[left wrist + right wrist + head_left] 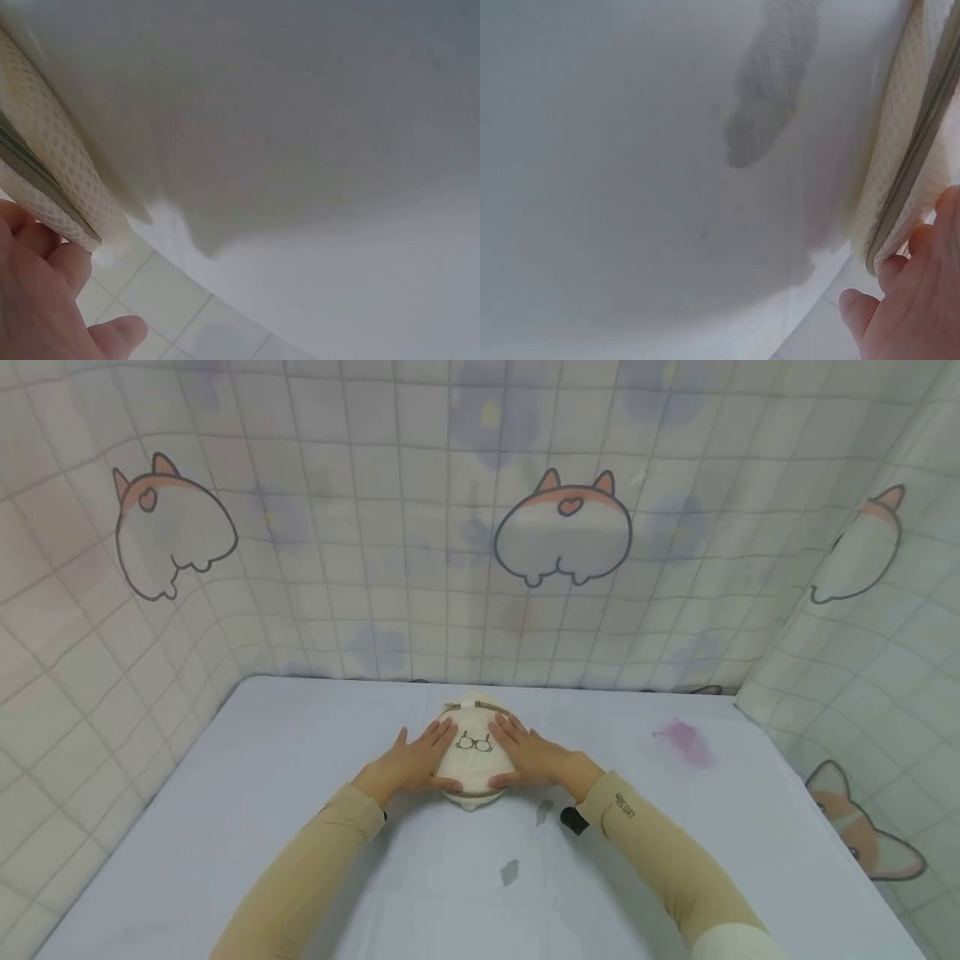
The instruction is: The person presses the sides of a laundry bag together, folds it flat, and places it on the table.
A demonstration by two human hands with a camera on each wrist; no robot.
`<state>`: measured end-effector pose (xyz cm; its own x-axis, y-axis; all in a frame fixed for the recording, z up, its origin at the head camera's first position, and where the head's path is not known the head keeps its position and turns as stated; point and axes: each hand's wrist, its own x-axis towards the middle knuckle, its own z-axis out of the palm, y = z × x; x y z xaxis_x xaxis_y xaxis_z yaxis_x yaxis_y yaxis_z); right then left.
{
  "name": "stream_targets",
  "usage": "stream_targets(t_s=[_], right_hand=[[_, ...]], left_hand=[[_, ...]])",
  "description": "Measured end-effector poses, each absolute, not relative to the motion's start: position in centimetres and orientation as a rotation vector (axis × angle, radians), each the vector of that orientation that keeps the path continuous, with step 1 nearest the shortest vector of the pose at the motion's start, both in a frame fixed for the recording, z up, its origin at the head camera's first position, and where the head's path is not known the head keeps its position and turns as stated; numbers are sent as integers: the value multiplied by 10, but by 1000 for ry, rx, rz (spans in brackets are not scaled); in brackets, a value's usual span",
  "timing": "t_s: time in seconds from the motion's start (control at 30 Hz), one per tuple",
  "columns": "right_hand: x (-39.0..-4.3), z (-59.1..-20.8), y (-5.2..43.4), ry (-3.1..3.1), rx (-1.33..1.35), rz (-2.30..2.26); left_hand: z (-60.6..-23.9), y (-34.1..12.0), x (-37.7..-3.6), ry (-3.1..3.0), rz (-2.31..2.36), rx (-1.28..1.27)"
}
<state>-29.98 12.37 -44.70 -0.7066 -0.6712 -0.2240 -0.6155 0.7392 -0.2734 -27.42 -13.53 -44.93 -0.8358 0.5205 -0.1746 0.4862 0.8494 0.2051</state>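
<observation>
**Q:** how are your hands sitting on it?

**Me:** Both flat, fingers straight. My left hand (411, 763) presses the left side of the cream mesh pouch (473, 757), my right hand (531, 757) the right side, thumbs tucked along its near edge. Nothing's gripped, just palms resting on it. Forearms angle in toward the pouch in tan sleeves.

**Q:** and around it?

**Me:** The pouch lies on the pale table sheet (300, 827), close to the cartoon-print curtain (390, 568) behind it. A pink stain (684, 740) sits well right of the pouch, two grey smudges (510, 872) nearer me. The wrist views show its zipper (915, 161) edge-on.
</observation>
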Motion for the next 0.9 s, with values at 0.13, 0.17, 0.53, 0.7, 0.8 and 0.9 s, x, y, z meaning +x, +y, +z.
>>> stream_targets(t_s=[0.13,0.17,0.53,0.7,0.8,0.9], right_hand=[[-299,-449,124,2647,-1019,-257],[-299,-448,125,2653,-1017,-256],[-291,-436,134,2773,-1050,-315],[-289,-436,139,2854,-1037,-381],[-288,-437,142,2923,-1014,-393],[-287,-438,145,2991,-996,-388]], left_hand=[[-451,-137,-273,2818,236,802],[-451,-137,-273,2823,240,811],[-441,-143,-265,2899,282,767],[-437,-147,-260,2991,292,667],[-437,-148,-259,3045,270,614],[-437,-150,-259,3096,265,564]])
